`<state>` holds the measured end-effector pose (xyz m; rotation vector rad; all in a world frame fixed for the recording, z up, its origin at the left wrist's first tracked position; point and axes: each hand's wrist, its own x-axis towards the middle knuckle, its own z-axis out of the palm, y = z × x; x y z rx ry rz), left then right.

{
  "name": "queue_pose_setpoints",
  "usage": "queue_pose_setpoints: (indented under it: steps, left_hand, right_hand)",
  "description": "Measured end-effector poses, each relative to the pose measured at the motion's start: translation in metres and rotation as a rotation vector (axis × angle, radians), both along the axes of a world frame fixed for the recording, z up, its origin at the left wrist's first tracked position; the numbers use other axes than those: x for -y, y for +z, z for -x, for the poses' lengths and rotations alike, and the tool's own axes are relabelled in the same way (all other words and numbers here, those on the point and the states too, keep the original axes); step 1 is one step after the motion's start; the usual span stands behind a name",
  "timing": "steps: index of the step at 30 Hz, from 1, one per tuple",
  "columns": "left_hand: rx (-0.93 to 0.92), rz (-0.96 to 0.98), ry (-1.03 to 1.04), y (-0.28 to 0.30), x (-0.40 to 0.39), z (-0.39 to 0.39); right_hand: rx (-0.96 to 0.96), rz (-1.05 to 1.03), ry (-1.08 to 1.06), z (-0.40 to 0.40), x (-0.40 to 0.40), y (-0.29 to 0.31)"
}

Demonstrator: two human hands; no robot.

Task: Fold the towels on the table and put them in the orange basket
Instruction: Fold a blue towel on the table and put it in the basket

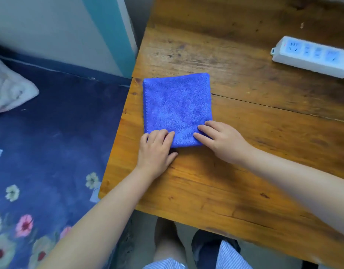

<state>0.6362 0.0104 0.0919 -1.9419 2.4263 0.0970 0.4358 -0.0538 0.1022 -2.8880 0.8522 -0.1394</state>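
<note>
A folded blue microfibre towel (177, 109) lies flat near the wooden table's (244, 171) left edge; the left hand (155, 150) and right hand (221, 142) press its near corners, fingers straight and together (a white power strip (310, 56) sits far right)

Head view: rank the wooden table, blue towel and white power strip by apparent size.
1. wooden table
2. blue towel
3. white power strip, though it lies farther away and is cut off at the frame edge.

Both forearms reach forward. The left hand (156, 150) lies palm down, fingers straight. The right hand (221, 141) lies likewise, fingers spread.
</note>
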Motion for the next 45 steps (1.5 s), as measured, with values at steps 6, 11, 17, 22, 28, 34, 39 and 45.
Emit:
queue_pose_setpoints:
  steps: [6, 11, 17, 22, 28, 34, 39, 45]
  left_hand:
    - [-0.110, -0.001, 0.214, 0.006, -0.005, 0.012]
    - [-0.098, 0.227, 0.233, 0.020, -0.015, 0.012]
    - [-0.209, 0.158, 0.224, 0.069, -0.057, -0.014]
    - [-0.395, 0.163, 0.520, 0.111, -0.126, -0.058]
    - [-0.457, 0.290, 0.915, 0.160, -0.256, -0.125]
    - [-0.403, 0.361, 1.162, 0.206, -0.441, -0.166]
    - [-0.514, 0.403, 1.255, 0.245, -0.570, -0.191]
    - [-0.820, 0.727, 1.433, 0.276, -0.667, -0.221]
  right_hand:
    - [0.039, -0.372, -0.081, 0.001, 0.019, 0.024]
    - [0.165, -0.497, -0.183, 0.007, 0.028, 0.041]
    - [0.222, -0.533, -0.120, -0.013, 0.019, 0.074]
    - [0.293, -0.481, -0.001, -0.075, -0.020, 0.106]
    - [0.398, -0.562, 0.087, -0.183, -0.126, 0.134]
    - [0.335, -0.651, 0.364, -0.272, -0.269, 0.179]
    - [0.245, -0.733, 0.530, -0.329, -0.371, 0.218]
    - [0.300, -0.885, 0.631, -0.395, -0.468, 0.250]
